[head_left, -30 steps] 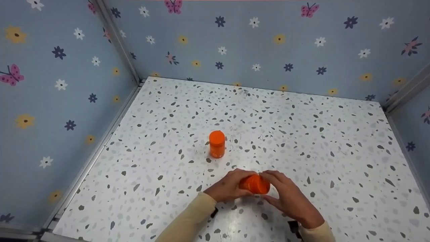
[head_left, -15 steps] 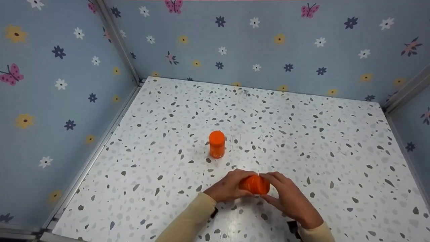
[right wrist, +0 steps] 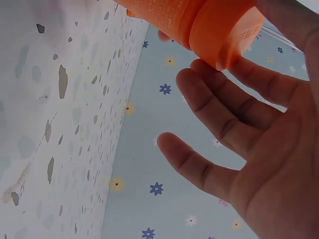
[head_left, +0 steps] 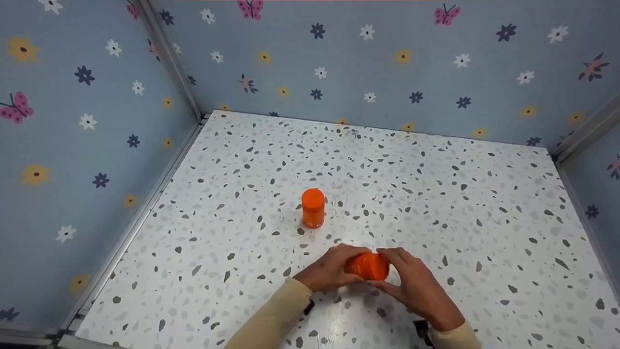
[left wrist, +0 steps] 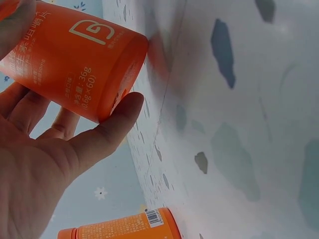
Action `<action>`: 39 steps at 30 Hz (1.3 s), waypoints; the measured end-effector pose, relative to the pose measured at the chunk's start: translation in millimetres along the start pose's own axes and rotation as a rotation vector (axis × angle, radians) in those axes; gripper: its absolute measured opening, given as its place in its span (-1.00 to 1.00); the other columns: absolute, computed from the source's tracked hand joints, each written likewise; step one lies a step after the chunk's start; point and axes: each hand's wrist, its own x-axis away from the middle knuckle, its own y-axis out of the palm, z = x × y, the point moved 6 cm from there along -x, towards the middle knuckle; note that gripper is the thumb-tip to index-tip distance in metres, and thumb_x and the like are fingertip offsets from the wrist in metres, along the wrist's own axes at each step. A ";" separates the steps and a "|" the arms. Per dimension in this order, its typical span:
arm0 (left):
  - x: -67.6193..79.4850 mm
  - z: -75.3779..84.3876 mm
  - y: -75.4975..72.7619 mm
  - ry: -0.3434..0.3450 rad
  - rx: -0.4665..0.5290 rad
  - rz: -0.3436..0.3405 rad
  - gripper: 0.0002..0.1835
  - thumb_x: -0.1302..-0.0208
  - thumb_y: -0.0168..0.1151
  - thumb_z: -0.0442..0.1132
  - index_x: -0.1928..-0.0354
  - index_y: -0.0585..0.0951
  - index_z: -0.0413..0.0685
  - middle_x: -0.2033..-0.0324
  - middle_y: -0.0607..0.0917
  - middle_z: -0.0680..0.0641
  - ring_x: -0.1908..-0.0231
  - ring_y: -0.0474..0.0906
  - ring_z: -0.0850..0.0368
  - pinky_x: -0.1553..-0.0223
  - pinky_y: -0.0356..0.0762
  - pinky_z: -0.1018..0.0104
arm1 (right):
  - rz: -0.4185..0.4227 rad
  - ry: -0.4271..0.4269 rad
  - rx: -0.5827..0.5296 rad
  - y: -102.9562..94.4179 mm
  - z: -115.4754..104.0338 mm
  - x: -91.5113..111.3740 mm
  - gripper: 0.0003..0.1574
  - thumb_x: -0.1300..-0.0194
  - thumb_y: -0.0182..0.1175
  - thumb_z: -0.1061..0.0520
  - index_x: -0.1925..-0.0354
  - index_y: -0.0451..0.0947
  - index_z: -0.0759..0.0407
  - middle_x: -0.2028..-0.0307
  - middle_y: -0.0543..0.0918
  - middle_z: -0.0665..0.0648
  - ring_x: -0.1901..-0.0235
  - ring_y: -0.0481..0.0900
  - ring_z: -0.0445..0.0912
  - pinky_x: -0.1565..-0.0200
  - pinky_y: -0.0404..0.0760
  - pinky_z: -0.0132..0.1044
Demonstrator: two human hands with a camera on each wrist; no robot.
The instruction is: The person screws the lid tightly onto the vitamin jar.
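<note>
An orange supplement bottle lies on its side between my hands, its cap facing right. My left hand grips the bottle's body; in the left wrist view a fingertip sits by the bottle's base, below printed white text. My right hand pinches the cap between thumb and fingers. Seen from the right wrist, the cap meets the fingertips, and the little finger stands apart from it. A second orange bottle stands upright with its cap on, farther back and to the left.
The white speckled tabletop spreads around both hands. Blue panels with flowers and butterflies wall it at the back, left and right, with metal framing at the corners.
My right fingers and thumb have shifted slightly around the cap, the thumb moving a little left. The left hand keeps its hold, and the standing bottle has not moved.
</note>
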 end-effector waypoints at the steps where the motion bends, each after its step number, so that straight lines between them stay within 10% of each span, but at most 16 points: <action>1: -0.1 -0.3 0.1 -0.004 0.005 -0.002 -0.42 -0.21 0.46 -0.21 -0.28 0.54 0.05 -0.09 0.65 0.07 -0.02 0.50 0.26 -0.13 0.44 0.34 | 0.001 -0.016 -0.004 0.2 -0.3 0.4 -0.19 -0.07 0.55 0.07 -0.25 0.47 0.17 -0.05 0.58 0.08 0.06 0.61 0.02 0.06 0.65 -0.06; 9: 1.1 -1.3 0.3 0.004 0.031 -0.001 -0.43 -0.21 0.46 -0.21 -0.27 0.54 0.09 -0.07 0.65 0.10 -0.01 0.49 0.25 -0.12 0.43 0.32 | 0.007 -0.114 0.014 -1.1 -4.5 2.7 -0.19 -0.04 0.53 0.27 -0.26 0.48 0.09 -0.12 0.53 0.11 -0.04 0.58 0.02 0.02 0.64 -0.03; 29: 0.7 -2.0 1.7 -0.011 0.016 0.000 -0.43 -0.22 0.45 -0.18 -0.28 0.54 0.09 -0.07 0.64 0.09 0.00 0.49 0.26 -0.10 0.45 0.35 | 0.021 0.042 0.029 0.4 -0.6 0.3 -0.28 -0.08 0.53 0.01 -0.14 0.49 0.20 0.15 0.59 0.03 0.23 0.58 -0.02 0.17 0.61 -0.12; 39: 1.3 -2.0 0.8 0.004 0.039 0.001 -0.41 -0.20 0.46 -0.20 -0.28 0.53 0.07 -0.07 0.64 0.08 0.00 0.49 0.26 -0.10 0.45 0.36 | 0.010 -0.088 -0.018 -2.1 -3.4 1.8 -0.16 -0.01 0.57 0.23 -0.26 0.48 0.13 -0.19 0.50 0.16 -0.13 0.54 0.09 -0.06 0.60 0.02</action>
